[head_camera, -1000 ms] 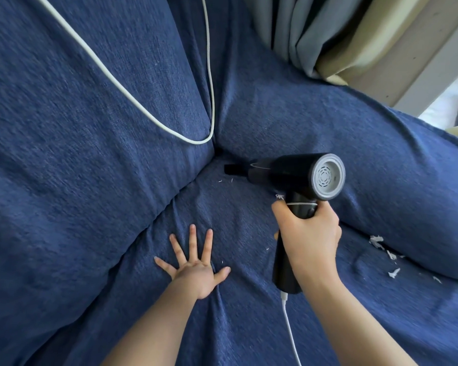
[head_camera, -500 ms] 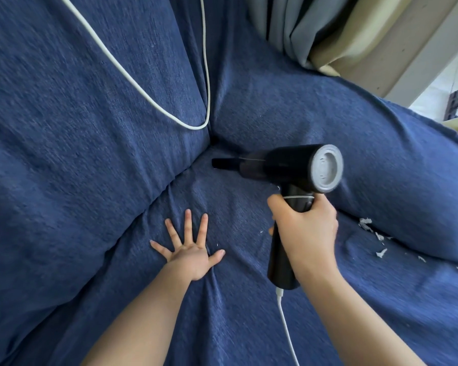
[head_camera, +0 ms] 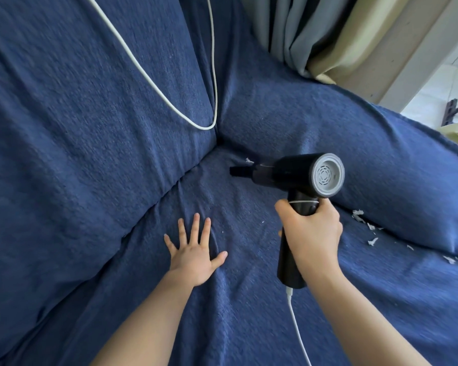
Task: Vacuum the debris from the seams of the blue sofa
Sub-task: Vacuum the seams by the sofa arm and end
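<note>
My right hand (head_camera: 311, 231) grips the handle of a black handheld vacuum (head_camera: 294, 173). Its narrow nozzle (head_camera: 239, 171) points left, low over the blue sofa seat (head_camera: 236, 299) near the corner where the cushions meet. A small white scrap (head_camera: 249, 161) lies just above the nozzle. My left hand (head_camera: 193, 253) presses flat on the seat with fingers spread, left of the vacuum. More white paper debris (head_camera: 365, 225) sits along the seam under the right cushion (head_camera: 381, 165), behind my right hand.
A white cable (head_camera: 154, 77) loops across the left back cushion (head_camera: 77, 128) into the corner. The vacuum's own white cord (head_camera: 298, 331) trails down from its handle. Grey and beige curtains (head_camera: 315, 30) hang behind the sofa at the top right.
The vacuum's nozzle has drawn back slightly right from the corner seam. My left hand stays flat on the seat. The view has shifted a little.
</note>
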Demonstrator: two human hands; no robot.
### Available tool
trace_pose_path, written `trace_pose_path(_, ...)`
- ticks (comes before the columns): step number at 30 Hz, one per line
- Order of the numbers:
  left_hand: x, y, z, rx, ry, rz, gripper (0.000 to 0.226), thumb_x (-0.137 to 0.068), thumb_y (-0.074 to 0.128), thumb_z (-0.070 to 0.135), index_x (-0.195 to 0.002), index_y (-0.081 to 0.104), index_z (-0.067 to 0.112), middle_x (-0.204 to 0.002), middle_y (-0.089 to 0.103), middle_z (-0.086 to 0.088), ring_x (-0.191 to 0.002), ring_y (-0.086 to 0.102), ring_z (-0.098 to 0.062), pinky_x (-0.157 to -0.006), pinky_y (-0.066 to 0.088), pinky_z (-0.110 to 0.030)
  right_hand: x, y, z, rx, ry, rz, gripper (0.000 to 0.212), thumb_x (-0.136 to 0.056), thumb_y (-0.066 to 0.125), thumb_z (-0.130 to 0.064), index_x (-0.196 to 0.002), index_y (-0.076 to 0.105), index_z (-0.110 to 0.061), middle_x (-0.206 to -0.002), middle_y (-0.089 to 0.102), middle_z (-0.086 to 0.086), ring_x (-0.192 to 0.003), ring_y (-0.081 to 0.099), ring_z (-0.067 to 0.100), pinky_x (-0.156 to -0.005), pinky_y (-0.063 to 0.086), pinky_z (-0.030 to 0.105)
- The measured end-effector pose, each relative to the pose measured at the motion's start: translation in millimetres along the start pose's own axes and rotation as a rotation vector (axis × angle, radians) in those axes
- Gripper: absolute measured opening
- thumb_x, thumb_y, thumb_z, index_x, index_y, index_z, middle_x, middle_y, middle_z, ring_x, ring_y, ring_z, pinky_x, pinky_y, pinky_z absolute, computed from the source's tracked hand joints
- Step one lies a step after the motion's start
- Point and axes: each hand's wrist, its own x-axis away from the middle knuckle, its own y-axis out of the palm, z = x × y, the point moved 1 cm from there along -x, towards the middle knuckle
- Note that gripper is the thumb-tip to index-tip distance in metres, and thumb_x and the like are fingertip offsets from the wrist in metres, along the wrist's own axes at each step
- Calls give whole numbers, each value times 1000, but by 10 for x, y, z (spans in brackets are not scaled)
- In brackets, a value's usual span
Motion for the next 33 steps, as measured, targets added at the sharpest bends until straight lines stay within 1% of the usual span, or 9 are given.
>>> trace_pose_path(3,142,-45,-24,21,23,-27,94,-88,31,74,-152,-18,26,-156,-32,5,-144,-26,-32,-113,-3,-66,199,-139,-12,16,27,-30,18,-75,70,-24,-80,56,-13,-74,68,12,-75,69,35,-65,57,38)
trace_pose_path(5,206,-93,-32,50,23,-50,92,-89,37,70,-154,-11,27,-158,-25,8,-146,-21,-29,-115,3,-64,353,-289,-25,23,46,-38,17,-75,70,-22,-80,56,-12,-74,69,14,-72,68,32,-60,53,32)
trace_pose_path(7,252,-115,-32,70,20,-67,87,-91,40,66,-154,-6,27,-160,-20,10,-148,-16,-27,-116,10,-63,524,-449,-11,40,67,-59,17,-75,70,-20,-81,58,-10,-72,70,17,-63,64,27,-51,47,26)
trace_pose_path(10,336,-88,6,76,15,-71,81,-95,40,59,-155,-2,25,-161,-16,12,-148,-12,-27,-114,17,-62,810,-639,44,83,104,-103,16,-74,71,-21,-78,60,-11,-68,70,14,-61,64,26,-51,45,26)
trace_pose_path(13,395,-22,46,69,14,-74,77,-97,38,56,-155,-2,23,-161,-16,12,-148,-12,-29,-113,20,-63,1005,-713,152,116,117,-134,16,-73,72,-23,-75,61,-12,-64,70,11,-62,67,26,-53,46,28)
trace_pose_path(16,492,43,64,54,28,-90,78,-97,38,55,-155,-3,23,-160,-17,13,-148,-13,-29,-114,19,-62,1146,-740,255,114,119,-125,17,-72,71,-25,-76,60,-12,-67,70,12,-69,68,31,-57,49,31)
trace_pose_path(26,958,188,145,23,82,-150,74,-100,42,41,-155,-6,24,-161,-12,12,-149,-3,-28,-113,30,-49,1164,-996,279,105,70,84,17,-76,70,-25,-79,56,-16,-70,68,10,-72,68,31,-62,51,34)
trace_pose_path(30,1012,202,230,67,101,-150,70,-101,42,37,-154,-4,34,-161,-13,11,-149,-7,-29,-112,32,-52,1073,-1053,275,123,51,81,17,-75,70,-25,-78,55,-17,-71,68,9,-72,69,33,-67,55,39)
trace_pose_path(33,1041,219,365,109,83,-149,68,-101,42,37,-152,-4,41,-160,-19,8,-148,-14,-32,-110,30,-59,994,-1104,263,119,32,67,17,-76,70,-23,-79,55,-15,-69,67,10,-70,68,33,-64,54,38)
